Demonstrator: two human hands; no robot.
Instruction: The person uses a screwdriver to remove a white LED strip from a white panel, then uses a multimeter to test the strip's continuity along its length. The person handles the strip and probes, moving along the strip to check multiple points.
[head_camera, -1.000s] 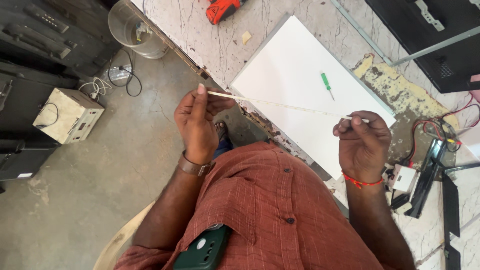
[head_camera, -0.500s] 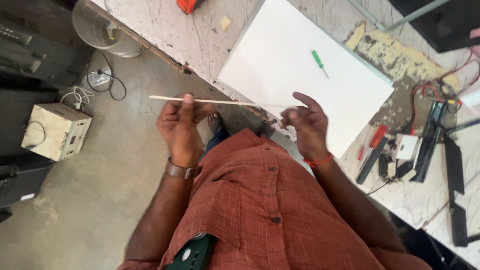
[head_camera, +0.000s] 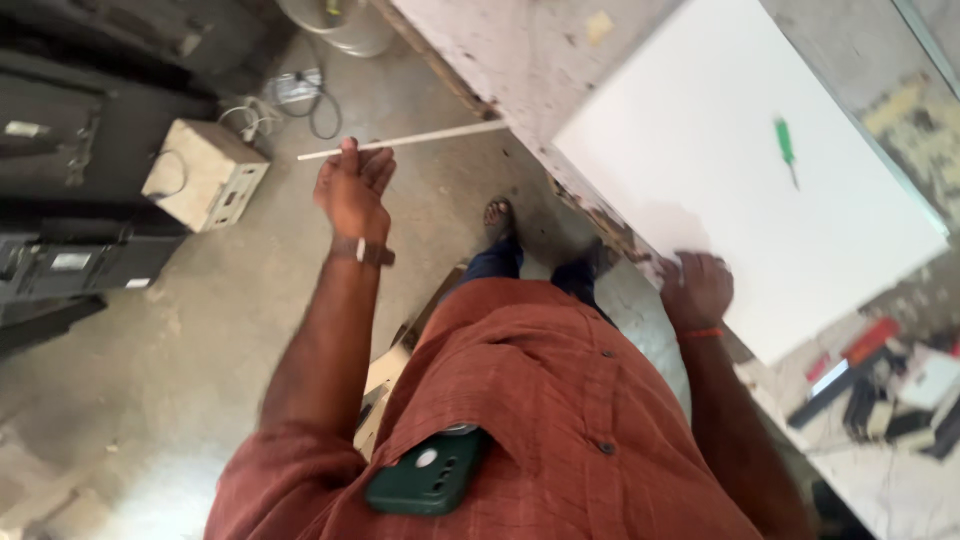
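My left hand (head_camera: 352, 188) is raised over the concrete floor and grips a thin white strip (head_camera: 405, 141) that sticks out level to both sides. My right hand (head_camera: 697, 287) rests on the near edge of a large white sheet (head_camera: 720, 170) lying on the worktable; whether its fingers grip the edge is unclear. A small green screwdriver (head_camera: 786, 146) lies on the sheet, far from both hands. I wear a rust-coloured shirt with a dark green phone (head_camera: 428, 482) in its pocket.
On the floor to the left stand a beige metal box (head_camera: 205, 175) with cables, dark equipment cases (head_camera: 70, 265) and a clear container (head_camera: 330, 20). Tools and small parts (head_camera: 880, 390) crowd the worn table's right end. My feet (head_camera: 500, 215) stand by the table edge.
My right hand has let go of the strip and dropped to the white sheet's edge. My left hand has swung out left over the floor with the strip.
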